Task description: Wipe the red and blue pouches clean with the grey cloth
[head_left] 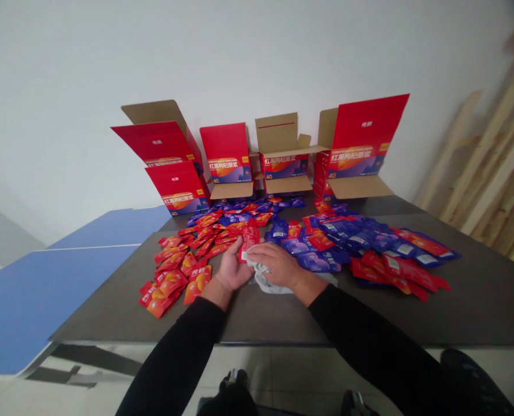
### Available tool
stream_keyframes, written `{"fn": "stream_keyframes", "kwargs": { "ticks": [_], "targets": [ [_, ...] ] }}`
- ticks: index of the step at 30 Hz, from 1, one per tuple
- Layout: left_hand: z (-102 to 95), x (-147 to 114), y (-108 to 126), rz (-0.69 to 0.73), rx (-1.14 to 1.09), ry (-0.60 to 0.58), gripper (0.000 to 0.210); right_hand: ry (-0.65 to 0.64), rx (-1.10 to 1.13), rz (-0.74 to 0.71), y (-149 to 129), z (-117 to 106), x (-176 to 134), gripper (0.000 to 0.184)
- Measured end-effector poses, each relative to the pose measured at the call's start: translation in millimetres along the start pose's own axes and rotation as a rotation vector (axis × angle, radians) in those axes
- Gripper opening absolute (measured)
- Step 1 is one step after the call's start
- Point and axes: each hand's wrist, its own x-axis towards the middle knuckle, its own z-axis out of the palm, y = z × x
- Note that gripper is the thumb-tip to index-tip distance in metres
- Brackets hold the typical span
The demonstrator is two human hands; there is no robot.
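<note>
My left hand (231, 267) holds up a red pouch (250, 236) with white print, above the dark table's middle. Closed round a crumpled white cloth (261, 268), my right hand (278, 264) is at the pouch's lower right edge. Part of the cloth hangs down towards the tabletop. To the left of my hands lies a loose heap of red and orange pouches (170, 283). On the right are piles of purple pouches (326, 260) and red pouches (395, 271). My fingertips are partly hidden behind the pouch and cloth.
Opened red cartons stand along the back: stacked ones (178, 185) at left, two in the middle (226, 153), (286, 164), and one (356, 144) at right. A blue table (104, 277) adjoins at left. Wooden planks (495, 156) lean against the wall at right.
</note>
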Motion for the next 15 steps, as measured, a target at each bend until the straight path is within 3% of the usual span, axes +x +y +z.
{"fn": "stream_keyframes", "kwargs": {
  "ticks": [4,7,11,15],
  "targets": [
    [-3.2,5.1,-7.6,-0.001,-0.056,0.022,0.047,-0.041,0.000,-0.064,2.0,4.0,-0.7,0.047],
    [-2.2,6.2,-10.0,-0.077,-0.199,-0.056,0.041,-0.027,0.000,-0.038,8.4,7.0,-2.4,0.047],
    [2.5,4.6,-9.2,-0.131,-0.372,-0.196,0.034,0.138,-0.016,-0.058,19.2,9.1,-5.0,0.045],
    [4.8,3.0,-8.2,-0.166,-0.396,-0.241,0.033,0.270,-0.061,-0.007,25.6,7.3,-7.1,0.045]
  ]
}}
